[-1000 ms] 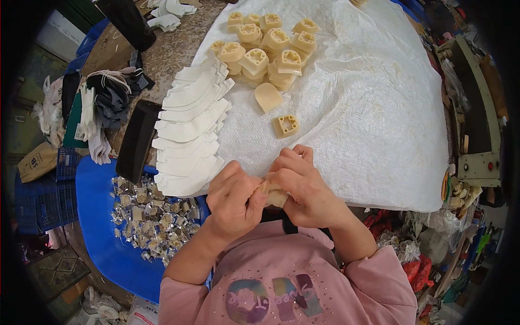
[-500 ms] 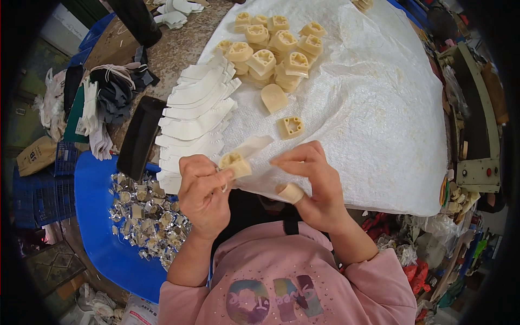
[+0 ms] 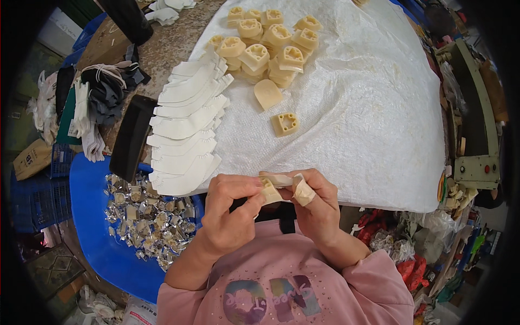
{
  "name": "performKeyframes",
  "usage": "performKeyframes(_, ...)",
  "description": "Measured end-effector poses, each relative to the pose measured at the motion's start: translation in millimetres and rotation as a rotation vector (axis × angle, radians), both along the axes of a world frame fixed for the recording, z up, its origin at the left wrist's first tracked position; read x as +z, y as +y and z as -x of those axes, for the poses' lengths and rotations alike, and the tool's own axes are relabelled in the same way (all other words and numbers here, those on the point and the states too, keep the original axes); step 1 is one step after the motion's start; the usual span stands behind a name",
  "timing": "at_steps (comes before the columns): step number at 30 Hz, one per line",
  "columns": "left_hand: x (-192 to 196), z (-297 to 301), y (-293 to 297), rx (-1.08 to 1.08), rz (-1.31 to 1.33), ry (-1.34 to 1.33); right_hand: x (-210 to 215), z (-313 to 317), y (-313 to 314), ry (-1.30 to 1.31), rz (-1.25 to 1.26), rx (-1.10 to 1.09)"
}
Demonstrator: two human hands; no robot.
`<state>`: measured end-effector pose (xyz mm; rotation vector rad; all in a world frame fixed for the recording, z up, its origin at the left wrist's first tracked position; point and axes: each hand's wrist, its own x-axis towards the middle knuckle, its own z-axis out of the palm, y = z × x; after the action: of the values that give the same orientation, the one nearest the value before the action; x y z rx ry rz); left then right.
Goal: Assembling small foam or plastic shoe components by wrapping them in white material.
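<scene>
Above my lap, at the near edge of the table, my left hand [image 3: 230, 216] grips a beige plastic shoe heel [image 3: 270, 193] between thumb and fingers. A thin white strip [image 3: 278, 180] lies along the heel's far side, and my right hand [image 3: 320, 216] pinches its other end. Beige wrapping [image 3: 304, 193] covers my right thumb. Overlapping white strips [image 3: 184, 120] form a long row to the left. Farther off sits a heap of beige heels [image 3: 253, 57], hollow sides mostly up. Two single heels lie nearer: one smooth side up [image 3: 268, 94], one hollow side up [image 3: 285, 124].
White woven sheeting [image 3: 374, 124] covers the table. A blue tub [image 3: 86, 227] at lower left holds many silvery pieces [image 3: 146, 216]. A long black object [image 3: 132, 138] lies beside the strips. A grey-green machine [image 3: 479, 124] stands at the right edge.
My left hand has moved right with the heel, and my right hand has closed in. The strip, loose beside the heel before, now runs along it between both hands.
</scene>
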<state>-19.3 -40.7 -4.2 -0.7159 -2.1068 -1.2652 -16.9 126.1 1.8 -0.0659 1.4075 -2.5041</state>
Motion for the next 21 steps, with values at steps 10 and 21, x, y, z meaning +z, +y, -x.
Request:
performKeyframes(10,9.7,1.0,8.2,0.152,0.254,0.006,18.1,9.0,-3.8,0.164,-0.615,0.143)
performKeyframes(21,6.5,3.1,1.5,-0.254,-0.148,-0.225,-0.5,53.7,25.8,-0.013,-0.076,0.512)
